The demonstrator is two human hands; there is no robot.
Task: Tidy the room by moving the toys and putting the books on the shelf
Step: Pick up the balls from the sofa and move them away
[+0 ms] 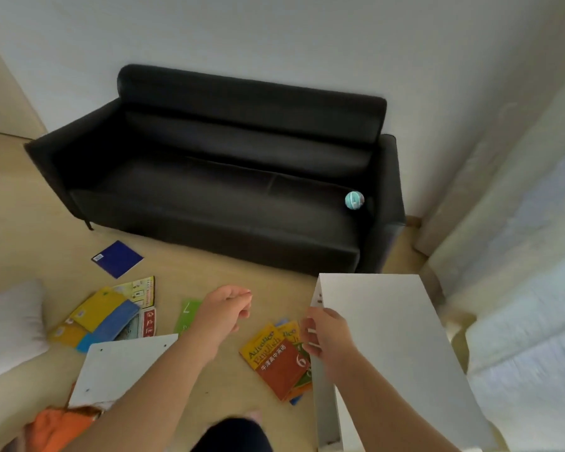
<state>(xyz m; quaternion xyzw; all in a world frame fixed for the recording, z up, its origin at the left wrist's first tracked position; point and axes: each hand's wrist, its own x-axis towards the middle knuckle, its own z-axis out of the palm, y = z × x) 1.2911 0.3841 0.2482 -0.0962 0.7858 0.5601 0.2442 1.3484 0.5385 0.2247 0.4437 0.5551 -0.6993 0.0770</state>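
Both hands are empty — left hand [229,308] loosely curled above the floor [209,256], right hand [323,337] with fingers apart at the shelf [388,321] edge — books [278,360] still scattered below, ball [354,200] on the sofa [209,177]; gathering books likely comes next, calling for a stoop.

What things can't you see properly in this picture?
- Green book, head view: the left hand covers its right part.
- Books under the orange English book: titles hidden by it and the right hand.
- Orange thing: blurred, cut off by the bottom edge.
- Ball on the sofa: pattern too small.
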